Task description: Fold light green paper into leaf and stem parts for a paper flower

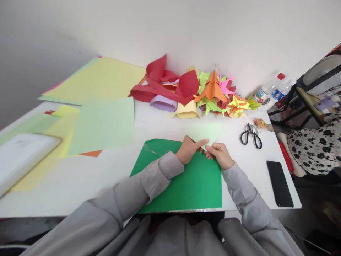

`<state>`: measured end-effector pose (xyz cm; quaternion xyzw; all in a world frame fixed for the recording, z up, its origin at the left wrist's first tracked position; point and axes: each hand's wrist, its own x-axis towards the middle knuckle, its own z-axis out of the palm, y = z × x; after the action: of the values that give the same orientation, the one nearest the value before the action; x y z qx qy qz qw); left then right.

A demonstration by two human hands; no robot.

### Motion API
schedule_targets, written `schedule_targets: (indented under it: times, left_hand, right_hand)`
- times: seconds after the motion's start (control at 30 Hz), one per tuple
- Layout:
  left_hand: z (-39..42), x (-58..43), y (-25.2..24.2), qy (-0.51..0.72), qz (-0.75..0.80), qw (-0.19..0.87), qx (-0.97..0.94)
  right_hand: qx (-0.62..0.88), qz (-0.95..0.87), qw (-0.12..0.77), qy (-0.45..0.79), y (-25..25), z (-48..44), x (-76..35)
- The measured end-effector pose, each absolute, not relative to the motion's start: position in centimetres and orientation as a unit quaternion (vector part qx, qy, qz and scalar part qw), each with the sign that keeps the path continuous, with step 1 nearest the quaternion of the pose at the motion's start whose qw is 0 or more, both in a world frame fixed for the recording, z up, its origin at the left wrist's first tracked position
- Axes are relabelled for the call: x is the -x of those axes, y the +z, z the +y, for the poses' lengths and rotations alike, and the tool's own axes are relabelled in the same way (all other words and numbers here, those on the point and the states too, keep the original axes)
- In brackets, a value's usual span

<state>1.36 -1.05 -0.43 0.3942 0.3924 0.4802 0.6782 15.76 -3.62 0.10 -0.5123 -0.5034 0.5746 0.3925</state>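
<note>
Pale yellow and light green paper sheets (102, 122) are lying across the left of the white worktop (80, 177). At centre, a dark green sheet (191, 185) is lying flat by the near edge. Above its far edge, the left hand (188, 149) and right hand (220, 155) are meeting, fingers pinching closed on a small pale green folded paper (205, 133) that is resting on the worktop. Behind, folded paper shapes (210, 92) are piling against the wall. Rightward, black scissors (250, 135) and a dark phone (279, 183) are lying well apart.
</note>
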Motion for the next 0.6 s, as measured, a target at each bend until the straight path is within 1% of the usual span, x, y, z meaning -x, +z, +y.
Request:
schedule_targets:
  times: [0.2,0.37,0.6]
  left_hand:
    - [-0.95,-1.47,-0.53,0.497,0.385,0.670,-0.395]
    - [-1.12,-1.51,0.06,0.503,0.382,0.679,-0.374]
    - [-1.09,-1.49,0.21,0.507,0.387,0.679,-0.363]
  right_hand:
    - [0.516,-0.523,0.393,0.553,-0.13,-3.72,-15.69]
    - [0.511,-0.553,0.411,0.514,-0.43,-3.76,-15.61]
    - [0.511,-0.537,0.404,0.536,-0.31,-3.72,-15.43]
